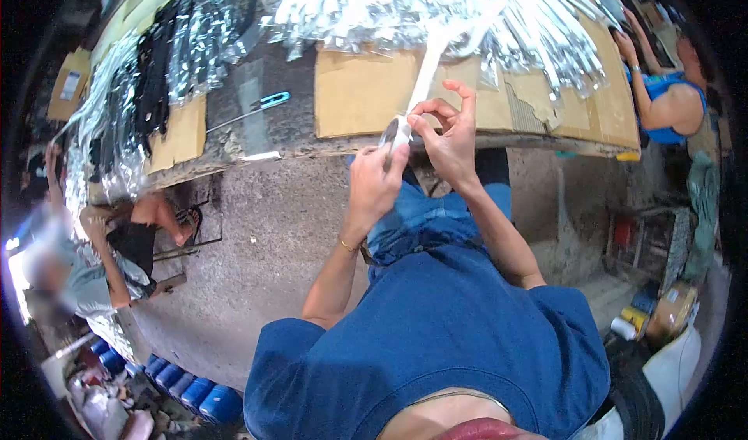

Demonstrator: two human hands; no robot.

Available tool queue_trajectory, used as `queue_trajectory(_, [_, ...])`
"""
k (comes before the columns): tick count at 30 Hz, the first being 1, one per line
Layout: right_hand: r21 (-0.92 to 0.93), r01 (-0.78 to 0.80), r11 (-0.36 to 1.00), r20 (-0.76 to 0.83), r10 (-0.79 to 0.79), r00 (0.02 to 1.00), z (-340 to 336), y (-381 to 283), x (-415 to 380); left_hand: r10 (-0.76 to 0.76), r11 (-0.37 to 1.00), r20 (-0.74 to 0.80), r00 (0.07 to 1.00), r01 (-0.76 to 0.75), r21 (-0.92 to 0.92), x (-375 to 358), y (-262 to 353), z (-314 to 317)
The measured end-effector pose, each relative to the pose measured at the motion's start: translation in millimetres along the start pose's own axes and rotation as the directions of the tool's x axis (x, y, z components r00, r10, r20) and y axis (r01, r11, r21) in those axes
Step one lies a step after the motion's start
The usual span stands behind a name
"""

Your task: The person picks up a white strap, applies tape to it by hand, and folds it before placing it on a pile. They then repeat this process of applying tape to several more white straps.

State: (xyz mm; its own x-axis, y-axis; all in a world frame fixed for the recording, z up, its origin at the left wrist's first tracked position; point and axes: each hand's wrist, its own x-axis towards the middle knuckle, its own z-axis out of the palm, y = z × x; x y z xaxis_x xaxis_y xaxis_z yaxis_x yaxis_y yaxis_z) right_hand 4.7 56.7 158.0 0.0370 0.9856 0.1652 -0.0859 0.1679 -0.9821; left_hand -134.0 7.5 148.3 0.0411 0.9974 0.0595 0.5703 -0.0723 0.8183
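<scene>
White strip held at both hands over the worktop's near edge

The strip slants down from a spread of shiny, clear-wrapped white lengths on the worktop to the hands. Its lower end forms a white band, possibly a small coil, with a dark piece against it; the detail is too small to make out.

The left hand is closed around this lower end, thumb along its side. The right hand is just beside it, thumb and index finger pinched together at the strip and the other fingers raised and bent. The hands are close together; whether they touch is unclear.

Flat cardboard lies under part of the white spread. To its left, a blue-handled tool with a thin shaft lies on the dark surface, near black wrapped lengths.

One person sits at the far left, close to the worktop. Another, in a blue top, is at the right, arms stretched forward. Blue containers line the floor at lower left.
</scene>
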Motion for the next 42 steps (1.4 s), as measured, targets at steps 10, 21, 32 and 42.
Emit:
queue_trajectory(10, [0.222,-0.141,0.965,-0.157,0.178,0.971,89,97,43,-0.224,0.682,-0.107,0.969,0.234,0.693,75,-44,-71])
queue_trajectory(21, [-0.399,0.005,0.917,0.061,0.022,0.998,30,44,62,-0.229,0.364,0.125,0.965,-0.034,0.931,136,-68,-70])
queue_trajectory(32, [-0.178,-0.135,0.975,0.051,0.146,0.988,-118,31,67,0.120,0.976,0.094,0.988,-0.135,0.168,137,-48,28])
queue_trajectory(42, [-0.307,-0.025,0.951,0.109,0.062,0.992,-121,35,153,-0.016,0.540,0.217,0.976,0.191,-0.819,219,-39,99])
